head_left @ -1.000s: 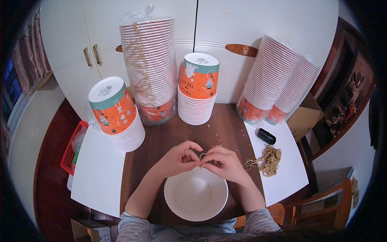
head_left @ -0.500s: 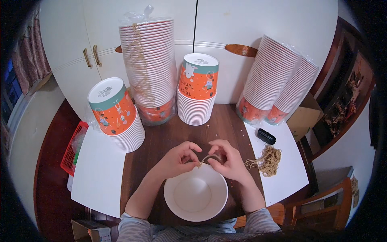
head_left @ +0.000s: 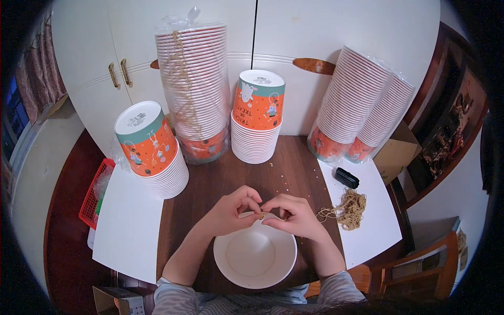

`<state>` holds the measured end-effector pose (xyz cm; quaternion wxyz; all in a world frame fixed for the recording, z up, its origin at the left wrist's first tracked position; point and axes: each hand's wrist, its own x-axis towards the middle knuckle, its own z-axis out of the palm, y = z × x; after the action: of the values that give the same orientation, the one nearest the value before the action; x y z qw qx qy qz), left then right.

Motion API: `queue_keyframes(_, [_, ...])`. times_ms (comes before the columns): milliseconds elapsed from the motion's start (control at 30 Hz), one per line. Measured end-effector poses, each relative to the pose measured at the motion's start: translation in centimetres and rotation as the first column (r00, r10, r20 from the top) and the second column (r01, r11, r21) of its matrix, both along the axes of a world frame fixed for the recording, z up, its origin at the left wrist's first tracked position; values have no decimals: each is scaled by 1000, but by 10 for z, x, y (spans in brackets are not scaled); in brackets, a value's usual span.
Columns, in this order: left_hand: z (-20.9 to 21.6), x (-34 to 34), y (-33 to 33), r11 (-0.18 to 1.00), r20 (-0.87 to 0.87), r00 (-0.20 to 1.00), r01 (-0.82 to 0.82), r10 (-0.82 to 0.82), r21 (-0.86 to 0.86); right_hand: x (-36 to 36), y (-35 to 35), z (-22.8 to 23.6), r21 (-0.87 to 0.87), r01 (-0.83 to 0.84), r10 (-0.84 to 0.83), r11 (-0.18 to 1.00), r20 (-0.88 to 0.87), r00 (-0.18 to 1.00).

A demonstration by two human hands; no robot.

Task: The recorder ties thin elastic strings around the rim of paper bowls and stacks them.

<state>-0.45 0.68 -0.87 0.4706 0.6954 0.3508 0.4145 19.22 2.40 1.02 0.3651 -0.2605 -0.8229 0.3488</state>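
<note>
A white-lined paper bucket (head_left: 256, 257) stands upright with its mouth toward me, near the front of the brown tabletop. At its far rim my left hand (head_left: 232, 211) is closed, thumb and forefinger pinching a short piece of tan twine (head_left: 262, 215). My right hand (head_left: 295, 215) is closed too, its fingertips meeting the left ones on that same twine, with a thin end showing under the right fingers. The twine sits right at the rim; whether it passes through a hole there is hidden by my fingers.
On the right white panel lie a tangle of tan twine (head_left: 350, 210) and a black oblong object (head_left: 347, 178). Behind stand upside-down orange bucket stacks (head_left: 257, 136) (head_left: 168, 176) and bagged stacks (head_left: 194, 89) (head_left: 349, 100). A red basket (head_left: 90, 202) is at the left.
My right hand has moved left, bringing its fingertips against the left ones. The twine loop that arched between the hands is now drawn down at the rim.
</note>
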Motion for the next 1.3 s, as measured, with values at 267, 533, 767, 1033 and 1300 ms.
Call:
queue_keyframes(267, [5,1,-5,999,-54,997,-49,49,5,0,5,-12,163,-30,39,986,-56,998])
queue_keyframes(533, [5,2,-2,997,-77,996,-38,43,71,6,6,-11,10,20,-20,1000,40,999])
queue_keyframes(767, [-2,1,2,997,77,996,55,-51,-45,4,4,-4,-118,2,-7,993,-43,999])
queue_keyframes(1033, [-6,0,2,977,225,969,145,-107,-156,6,2,-2,-12,-81,81,997,-48,996])
queue_keyframes(1300, [-1,1,0,954,300,943,215,-147,-210,2,3,-7,109,-73,83,991,-97,992])
